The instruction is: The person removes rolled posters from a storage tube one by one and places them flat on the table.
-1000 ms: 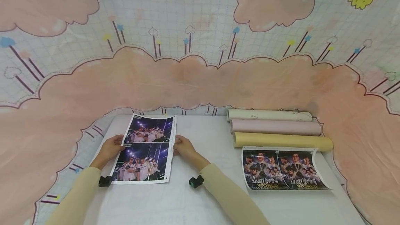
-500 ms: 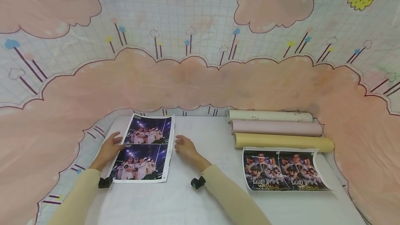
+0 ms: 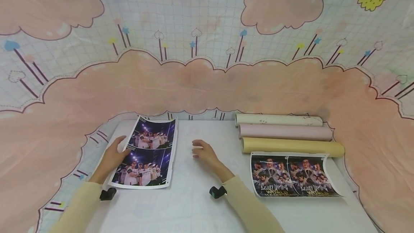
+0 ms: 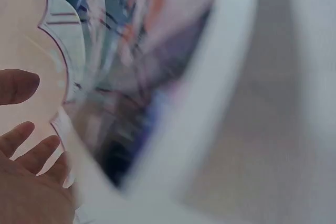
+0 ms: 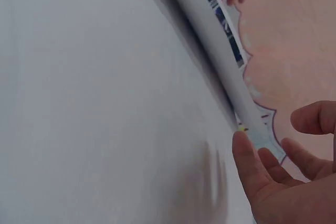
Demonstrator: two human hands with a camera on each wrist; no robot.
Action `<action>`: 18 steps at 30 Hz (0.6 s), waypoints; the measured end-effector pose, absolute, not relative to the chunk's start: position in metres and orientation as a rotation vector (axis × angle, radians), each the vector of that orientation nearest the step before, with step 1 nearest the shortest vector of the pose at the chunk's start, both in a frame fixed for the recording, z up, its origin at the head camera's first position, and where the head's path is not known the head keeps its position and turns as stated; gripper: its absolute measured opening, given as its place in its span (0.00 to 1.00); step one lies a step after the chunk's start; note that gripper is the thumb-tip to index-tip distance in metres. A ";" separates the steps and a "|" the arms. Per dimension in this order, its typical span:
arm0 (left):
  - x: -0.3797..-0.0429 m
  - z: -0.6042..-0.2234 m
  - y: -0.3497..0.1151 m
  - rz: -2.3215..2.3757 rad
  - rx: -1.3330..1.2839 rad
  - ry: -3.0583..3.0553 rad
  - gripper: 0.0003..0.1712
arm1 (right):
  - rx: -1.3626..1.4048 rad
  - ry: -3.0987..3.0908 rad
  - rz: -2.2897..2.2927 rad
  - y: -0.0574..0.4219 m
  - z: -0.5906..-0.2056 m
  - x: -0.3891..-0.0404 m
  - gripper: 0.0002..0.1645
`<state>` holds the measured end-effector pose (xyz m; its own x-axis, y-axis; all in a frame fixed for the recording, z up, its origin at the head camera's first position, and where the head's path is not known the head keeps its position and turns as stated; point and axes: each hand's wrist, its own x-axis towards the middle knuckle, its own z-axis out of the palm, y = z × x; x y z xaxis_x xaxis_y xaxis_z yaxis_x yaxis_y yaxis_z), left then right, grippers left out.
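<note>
A glossy poster (image 3: 152,164) lies on the left of the white table, two copies of a purple group photo one above the other. Beside its left edge is my left hand (image 3: 111,158), fingers spread, with the thumb tip overlapping the edge in the head view. In the left wrist view that hand (image 4: 34,187) shows relaxed fingers and nothing between them; the poster's blurred surface (image 4: 173,56) curves close by. My right hand (image 3: 208,155) hovers to the right of the poster, apart from it. Its fingers are loosely bent and hold nothing, as the right wrist view confirms.
A second poster (image 3: 292,175) with two dark team pictures lies at the right, its right side curling up. Behind it lie a yellow roll (image 3: 292,146), a pinkish roll (image 3: 286,132) and a cream roll (image 3: 278,119). A cartoon-print cloth (image 3: 207,85) stands behind the white table (image 3: 207,211).
My right hand has let go of the poster's right edge and moved right. My left fingers have spread from its left edge. The poster has shifted slightly left.
</note>
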<state>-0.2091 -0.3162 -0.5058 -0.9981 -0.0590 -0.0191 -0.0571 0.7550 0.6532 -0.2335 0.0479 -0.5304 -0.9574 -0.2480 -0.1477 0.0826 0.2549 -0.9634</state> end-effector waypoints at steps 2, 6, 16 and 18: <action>-0.206 -0.503 -0.309 -1.078 0.067 -2.910 0.39 | -0.156 2.294 -1.717 0.057 -0.530 -0.230 0.23; -0.198 -0.502 -0.296 -1.058 0.004 -2.847 0.37 | -0.195 2.345 -1.672 0.071 -0.530 -0.222 0.23; -0.172 -0.499 -0.270 -1.171 -0.019 -2.718 0.33 | -0.266 2.367 -1.721 0.107 -0.529 -0.195 0.23; -0.169 -0.495 -0.263 -1.232 -0.003 -2.692 0.32 | -0.273 2.371 -1.724 0.114 -0.528 -0.191 0.23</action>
